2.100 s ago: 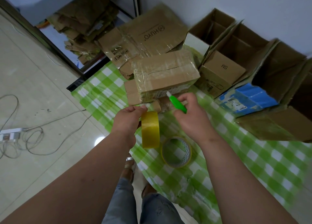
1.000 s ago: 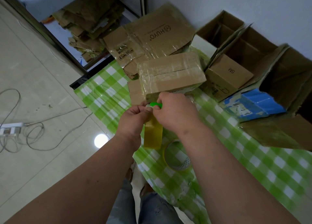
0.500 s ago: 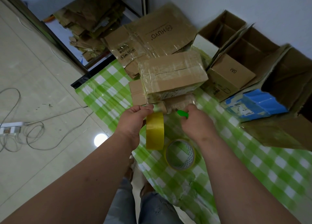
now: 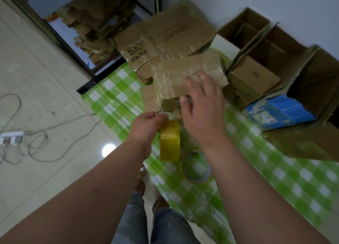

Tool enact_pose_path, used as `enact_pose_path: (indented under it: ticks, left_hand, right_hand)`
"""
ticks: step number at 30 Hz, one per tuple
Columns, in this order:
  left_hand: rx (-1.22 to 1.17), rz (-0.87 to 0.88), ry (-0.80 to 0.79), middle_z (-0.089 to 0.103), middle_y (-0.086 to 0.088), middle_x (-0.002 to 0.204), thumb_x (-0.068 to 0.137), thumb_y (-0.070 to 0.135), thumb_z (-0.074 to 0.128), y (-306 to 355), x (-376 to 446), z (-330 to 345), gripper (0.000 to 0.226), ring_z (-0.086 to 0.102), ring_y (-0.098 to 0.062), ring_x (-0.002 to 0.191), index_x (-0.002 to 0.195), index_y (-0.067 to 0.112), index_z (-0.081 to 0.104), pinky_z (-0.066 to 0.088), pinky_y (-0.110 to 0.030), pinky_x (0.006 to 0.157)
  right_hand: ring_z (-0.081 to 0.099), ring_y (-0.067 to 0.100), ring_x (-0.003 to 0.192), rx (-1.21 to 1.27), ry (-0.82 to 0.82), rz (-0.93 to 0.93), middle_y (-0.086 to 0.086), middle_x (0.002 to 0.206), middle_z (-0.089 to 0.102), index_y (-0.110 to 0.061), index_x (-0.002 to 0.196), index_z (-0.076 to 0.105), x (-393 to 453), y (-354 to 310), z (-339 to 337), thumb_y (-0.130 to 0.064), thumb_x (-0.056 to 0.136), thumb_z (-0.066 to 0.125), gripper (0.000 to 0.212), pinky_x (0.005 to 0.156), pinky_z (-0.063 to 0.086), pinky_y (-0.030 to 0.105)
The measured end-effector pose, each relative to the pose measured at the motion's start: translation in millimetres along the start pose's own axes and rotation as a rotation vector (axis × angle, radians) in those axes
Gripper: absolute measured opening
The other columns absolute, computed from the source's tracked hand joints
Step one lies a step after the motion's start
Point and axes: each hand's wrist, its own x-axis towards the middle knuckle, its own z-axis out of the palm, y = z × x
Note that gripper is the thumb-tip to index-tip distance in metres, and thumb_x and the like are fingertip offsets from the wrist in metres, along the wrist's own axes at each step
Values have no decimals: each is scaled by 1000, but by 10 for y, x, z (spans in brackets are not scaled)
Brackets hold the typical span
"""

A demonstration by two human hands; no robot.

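Seen from my head camera: my left hand pinches the top of a yellow tape roll, which hangs on edge just above the green checked tablecloth. My right hand is spread flat with the fingers straight, holding nothing, over the near end of a taped cardboard box. I cannot tell whether it touches the box. The two hands are near each other but apart. A second tape roll lies flat on the cloth beside my right wrist. Behind the box is a flattened carton, with open cartons and a blue parcel to the right. A power strip with its cables lies on the tiled floor at left.
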Motion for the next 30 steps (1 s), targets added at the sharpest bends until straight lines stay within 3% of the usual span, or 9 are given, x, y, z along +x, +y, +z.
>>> enact_pose_path:
  ticks: [3, 6, 9, 16, 20, 24, 26, 28, 30]
  left_hand:
    - [24, -13, 17, 71, -19, 103, 81, 14, 74, 24, 9, -14, 24, 64, -27, 95, 95, -5, 69, 47, -51, 104]
    - [73, -38, 13, 74, -13, 96, 79, 11, 74, 42, 53, -38, 7, 66, -33, 104, 79, 5, 73, 48, -50, 102]
    - [105, -48, 19, 72, -9, 89, 77, 9, 74, 83, 91, -60, 6, 66, -33, 101, 73, 10, 71, 50, -49, 99]
    - [152, -98, 9, 68, -11, 92, 76, 8, 72, 67, 144, -150, 29, 60, -20, 87, 100, -8, 70, 51, -36, 82]
    - [118, -118, -65, 76, -4, 86, 75, -4, 64, 139, 103, -242, 12, 65, -12, 81, 81, 0, 74, 50, -22, 68]
    - [185, -171, -247, 72, -24, 95, 50, 0, 69, 351, 21, -398, 20, 65, -28, 85, 70, -1, 71, 55, -39, 81]
    - [142, -170, -227, 66, -33, 106, 41, 9, 71, 438, 25, -452, 34, 62, -34, 88, 73, -4, 71, 55, -45, 85]
    - [91, -124, -161, 68, -30, 106, 54, 3, 71, 470, 80, -460, 33, 64, -32, 90, 85, -8, 71, 55, -44, 88]
    - [132, -58, -118, 73, -17, 99, 71, -3, 68, 484, 144, -430, 24, 69, -17, 82, 94, -11, 69, 59, -30, 74]
  right_hand:
    - [12, 26, 149, -108, -260, -31, 0, 162, 22, -34, 149, 38, 117, 18, 90, -40, 100, 46, 50, 120, 6, 50]
    - [5, 21, 151, -160, -352, -39, -6, 164, 15, -41, 149, 33, 133, 121, 181, -44, 102, 39, 48, 120, -5, 48]
    - [9, 20, 150, -150, -330, -41, -8, 162, 19, -43, 147, 36, 151, 162, 212, -43, 101, 44, 47, 119, -5, 47]
    - [16, 21, 149, -142, -262, -30, -8, 160, 26, -43, 143, 43, 168, 166, 282, -43, 95, 54, 49, 119, -2, 47]
    - [18, 21, 148, -117, -233, -38, -8, 159, 28, -42, 142, 45, 152, 184, 294, -39, 93, 57, 51, 118, -1, 48]
    - [20, 22, 148, -63, -218, -25, -6, 158, 31, -40, 141, 48, 127, 168, 303, -37, 83, 49, 58, 119, -1, 49]
    - [21, 22, 148, -52, -206, -16, -6, 158, 32, -40, 140, 49, 126, 153, 315, -41, 82, 45, 58, 119, -1, 48]
    - [23, 22, 147, -49, -177, -16, -6, 157, 34, -40, 138, 51, 122, 155, 333, -46, 87, 47, 52, 119, 1, 50]
    - [27, 23, 145, -55, -139, -27, -6, 155, 38, -39, 136, 54, 114, 165, 355, -49, 91, 51, 46, 118, 6, 52]
